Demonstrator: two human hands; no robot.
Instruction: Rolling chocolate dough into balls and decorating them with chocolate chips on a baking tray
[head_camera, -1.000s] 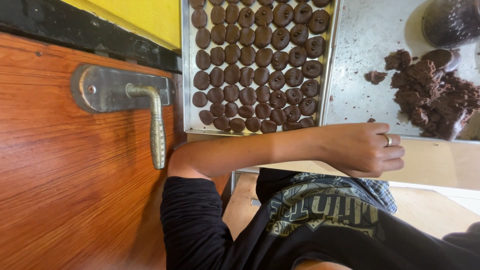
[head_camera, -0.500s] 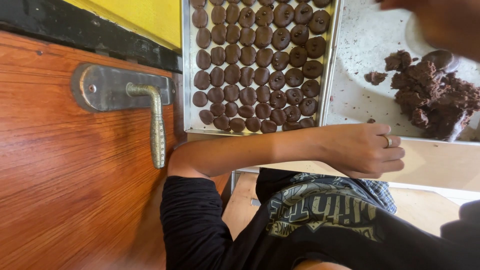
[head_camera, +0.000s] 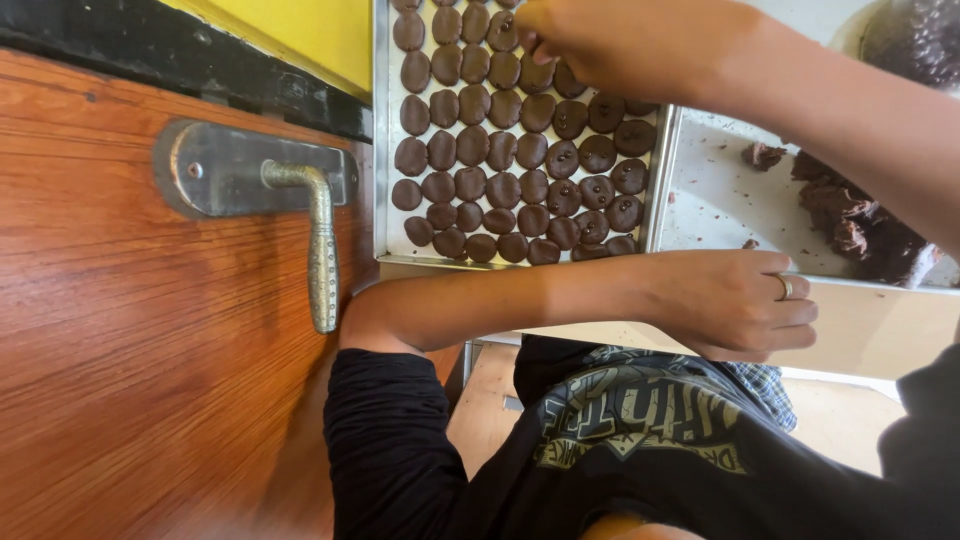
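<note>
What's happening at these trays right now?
A person works over two metal trays. The right hand reaches over the tray of dark round pieces, fingertips at one in the far rows; whether it grips is unclear. The left hand, wearing a ring, rests at the second tray's edge, where a dark dough lump lies.

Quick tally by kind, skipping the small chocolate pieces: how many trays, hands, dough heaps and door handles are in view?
Trays: 2, the full tray and the dough tray
Hands: 2, the left hand and the right hand
Dough heaps: 1, the dough heap
Door handles: 1, the door handle
Total: 6
</note>
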